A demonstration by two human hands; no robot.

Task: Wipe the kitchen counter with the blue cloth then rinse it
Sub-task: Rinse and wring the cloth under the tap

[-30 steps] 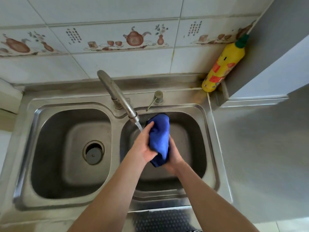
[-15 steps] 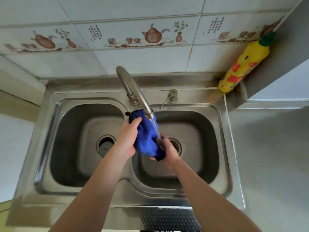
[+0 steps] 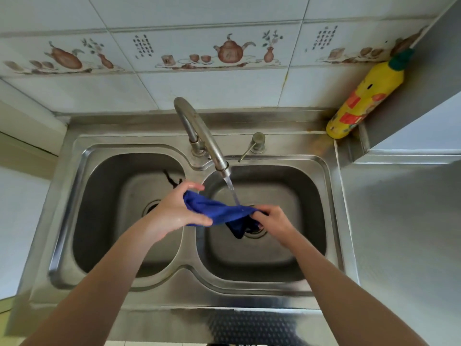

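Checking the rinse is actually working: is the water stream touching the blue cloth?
Touching. The head view shows the water stream running from the faucet onto the blue cloth, stretched between the left hand and right hand.

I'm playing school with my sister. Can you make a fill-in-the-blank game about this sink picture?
1. Both hands, left hand and right hand, hold a ____ cloth.
2. Water from the tap lands on the ____.
3. The yellow bottle has a ____ cap.
4. The sink has ____ basins.

Missing words: blue; cloth; green; two
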